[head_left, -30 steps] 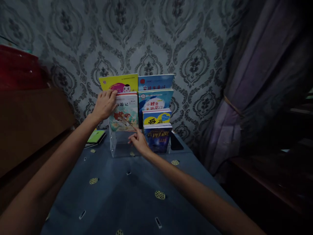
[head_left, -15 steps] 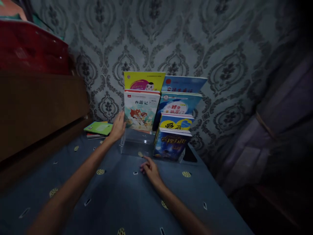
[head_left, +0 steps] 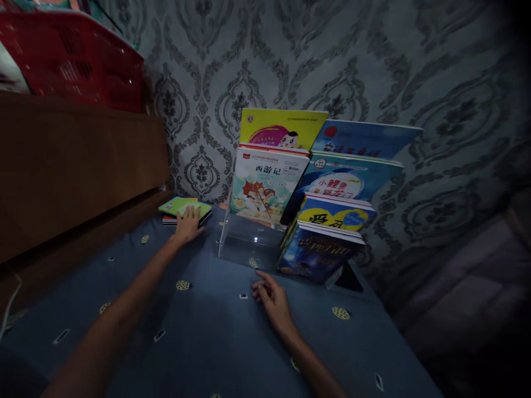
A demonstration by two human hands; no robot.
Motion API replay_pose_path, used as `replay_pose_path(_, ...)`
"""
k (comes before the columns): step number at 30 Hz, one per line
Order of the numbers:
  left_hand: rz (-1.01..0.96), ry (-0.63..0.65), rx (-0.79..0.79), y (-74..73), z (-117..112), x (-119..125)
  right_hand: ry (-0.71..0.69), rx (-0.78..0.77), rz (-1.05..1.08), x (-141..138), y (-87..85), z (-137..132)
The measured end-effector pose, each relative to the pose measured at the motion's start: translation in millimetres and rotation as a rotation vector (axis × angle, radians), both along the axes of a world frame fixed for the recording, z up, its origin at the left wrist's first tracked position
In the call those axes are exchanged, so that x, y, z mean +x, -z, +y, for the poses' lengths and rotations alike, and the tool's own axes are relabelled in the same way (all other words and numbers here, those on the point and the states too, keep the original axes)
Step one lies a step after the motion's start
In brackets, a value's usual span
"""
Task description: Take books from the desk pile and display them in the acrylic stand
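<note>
My left hand (head_left: 188,224) reaches to a low stack of books with a green book (head_left: 172,205) on top; its fingers are spread over the near edge of that cover. In front of a clear acrylic book rack (head_left: 249,236), my right hand (head_left: 271,298) hovers with loosely curled fingers, the index finger stretched out, and nothing in it. The rack's left side bears a white picture book (head_left: 265,185) before a yellow book (head_left: 286,124). On its right side stand a dark blue book (head_left: 317,251), a blue and yellow book (head_left: 336,215) and blue books (head_left: 369,138) behind.
Under everything lies a dark blue patterned cloth (head_left: 207,331). A wooden cabinet (head_left: 83,171) with a red plastic basket (head_left: 91,66) on it stands at the left. Patterned wallpaper (head_left: 232,66) is behind the rack. A pale curtain (head_left: 468,293) hangs at the right.
My left hand has left the rack's left side and moved left onto the book stack. My right hand stays near the rack's front. The view has shifted left.
</note>
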State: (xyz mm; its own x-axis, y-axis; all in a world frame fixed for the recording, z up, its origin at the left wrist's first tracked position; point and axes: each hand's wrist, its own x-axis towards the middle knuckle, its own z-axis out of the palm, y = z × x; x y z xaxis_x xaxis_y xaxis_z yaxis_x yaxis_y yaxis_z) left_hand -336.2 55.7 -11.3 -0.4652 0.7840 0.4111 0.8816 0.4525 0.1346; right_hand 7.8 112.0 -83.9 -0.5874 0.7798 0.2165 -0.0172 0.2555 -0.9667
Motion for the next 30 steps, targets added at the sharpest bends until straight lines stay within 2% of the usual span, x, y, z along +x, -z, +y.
replay_pose_path(6, 0.086, -0.007, -0.222, -7.0, -3.9, -20.3, -0.03, -0.006, -0.03, 2.2, -4.2, 0.5)
replay_pose_path(12, 0.192, 0.036, -0.312, -18.3, -15.7, -14.7, -0.022, 0.022, -0.037, 1.8, -2.9, 0.0)
replay_pose_path(17, 0.26, 0.104, -0.341, -14.8, -48.7, 14.8, -0.028, 0.05, -0.034, 1.8, -5.9, -2.2)
replay_pose_path(22, 0.275, 0.184, -0.397, 2.1, -103.7, 58.1, -0.049, 0.099, -0.048, 3.5, -9.5, -2.1)
replay_pose_path(25, 0.282, 0.202, -0.418, 6.7, -134.1, 78.9, -0.051, 0.135, -0.072, 3.0, -8.6, -0.9)
replay_pose_path(30, 0.287, 0.26, -0.462, 6.9, -161.3, 110.6, -0.037, 0.199, -0.115, 0.6, -8.0, -2.3)
